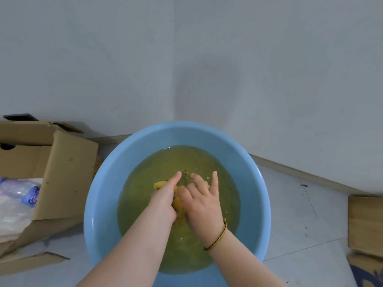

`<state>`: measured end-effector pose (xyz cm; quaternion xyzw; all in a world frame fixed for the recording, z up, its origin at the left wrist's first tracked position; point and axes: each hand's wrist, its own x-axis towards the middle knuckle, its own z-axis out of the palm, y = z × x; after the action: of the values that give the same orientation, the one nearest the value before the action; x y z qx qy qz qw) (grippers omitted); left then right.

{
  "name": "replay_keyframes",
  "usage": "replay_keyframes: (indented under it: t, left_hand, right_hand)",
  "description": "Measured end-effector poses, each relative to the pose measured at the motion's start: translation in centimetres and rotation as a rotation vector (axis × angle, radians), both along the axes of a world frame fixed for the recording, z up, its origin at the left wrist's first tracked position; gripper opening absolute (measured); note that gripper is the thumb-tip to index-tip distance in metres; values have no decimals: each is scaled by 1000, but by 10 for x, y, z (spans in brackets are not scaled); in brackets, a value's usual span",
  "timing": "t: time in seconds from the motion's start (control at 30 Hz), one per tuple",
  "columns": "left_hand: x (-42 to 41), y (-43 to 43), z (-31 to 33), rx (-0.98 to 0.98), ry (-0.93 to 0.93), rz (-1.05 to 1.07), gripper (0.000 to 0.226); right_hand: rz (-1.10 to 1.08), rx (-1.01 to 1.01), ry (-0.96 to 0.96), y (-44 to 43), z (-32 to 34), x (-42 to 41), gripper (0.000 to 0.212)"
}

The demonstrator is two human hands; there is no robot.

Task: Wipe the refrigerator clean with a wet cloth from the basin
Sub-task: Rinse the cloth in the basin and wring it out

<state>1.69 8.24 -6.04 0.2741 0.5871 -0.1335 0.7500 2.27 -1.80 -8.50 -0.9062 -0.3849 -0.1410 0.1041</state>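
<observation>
1. Blue plastic fills the middle of the head view: a round basin (99,204) sits on the pale tiled floor (300,214), in the corner where two grey-white walls (103,59) meet.
2. Yellow-green murky water (145,183) covers the bottom of the basin.
3. Down in that water, both hands work together on a yellow cloth (178,203), bunched up and half sunk near the centre.
4. The left hand (163,200) is curled round the cloth, with its forefinger stretched forward over the bundle.
5. The right hand (202,200) lies right against the left one, fingers spread and bent over the cloth, pressing it down; whether it grips from beneath, I cannot tell.
6. A thin braided bracelet (216,238) circles the right wrist.
7. Off to the left, just beside the basin, an open cardboard box (68,172) holds a plastic bag (18,195) with blue lettering.
8. At the right edge, well apart from the basin, more cardboard boxes (365,222) are stacked.
</observation>
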Motion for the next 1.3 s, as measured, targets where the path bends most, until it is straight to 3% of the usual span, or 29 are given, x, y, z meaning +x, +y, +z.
replay_keyframes:
  t: [0.07, 0.13, 0.17, 0.23, 0.3, 0.37, 0.43, 0.53, 0.73, 0.8, 0.87, 0.97, 1.03, 1.13, 1.23, 1.3]
  left_hand:
    - [2, 3, -2, -36, -12, 36, 20]
    - [5, 2, 1, -43, -78, 100, 13]
    - [6, 1, 2, -16, -126, 164, 6]
    - [8, 1, 8, 54, -272, 255, 28]
    - [3, 0, 11, 136, -347, 177, 32]
    - [-3, 2, 11, 205, -340, 85, 19]
    - [-5, 5, 10, 287, -290, 48, 8]
    - [1, 8, 8, 357, -279, -31, 20]
    - [-1, 14, 2, 111, -479, 140, 28]
    - [-1, 21, 4, 94, -574, 90, 25]
    - [-5, 31, 7, 28, -682, -19, 29]
    - [-16, 45, 12, -178, -710, -23, 51]
    - [-20, 46, 10, -205, -585, -31, 52]
    - [-19, 39, 0, -67, -365, -170, 43]
    - [-25, 41, -5, -142, -313, -487, 64]
    - [-30, 41, 0, -251, -316, -835, 42]
  right_hand:
    - [1, 135, -15, 3, -7, -2, 15]
    - [-61, 284, 184, 7, -6, -3, 14]
    - [-164, 389, 336, 9, -1, -6, 14]
    - [-429, 480, 774, 13, 14, -11, 17]
    - [-576, 480, 1214, 16, 18, -14, 18]
    - [-454, 336, 1296, 17, 12, -10, 8]
    - [-348, 263, 1411, 19, 10, -4, 20]
    - [-294, 302, 1645, 17, 15, 7, 26]
    - [-73, 24, 1899, 15, 31, 35, 27]
    - [-8, 26, 1933, 17, 35, 39, 27]
    - [3, 20, 1777, 17, 35, 41, 27]
    - [23, -163, 1108, 10, 30, 40, 10]
    - [52, -172, 697, 2, 19, 36, 16]
    - [135, -220, 302, -3, 5, 31, 39]
    - [110, -166, -32, -3, 1, 34, 27]
    - [153, -79, -214, -8, -6, 39, 20]
